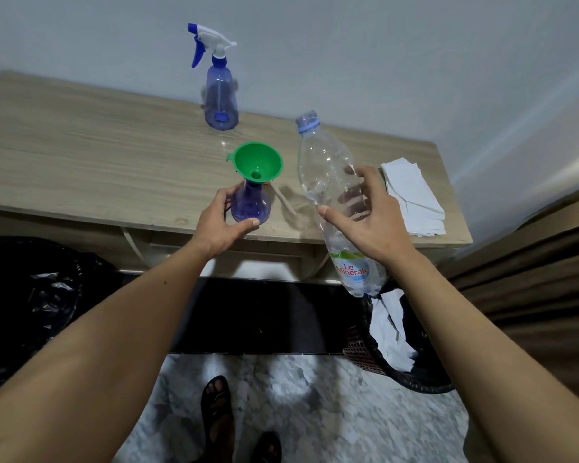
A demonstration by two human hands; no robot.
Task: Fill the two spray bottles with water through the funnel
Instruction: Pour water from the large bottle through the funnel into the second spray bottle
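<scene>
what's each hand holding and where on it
The left hand grips the spray bottle with the funnel round its lower body. The right hand holds the clear water bottle round its middle.

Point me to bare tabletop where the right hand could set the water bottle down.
Widest bare patch: table left of the funnel and the far spray bottle. A narrower strip lies between the near spray bottle and the tissues, but a stick lies there. The right end is crowded.
</scene>
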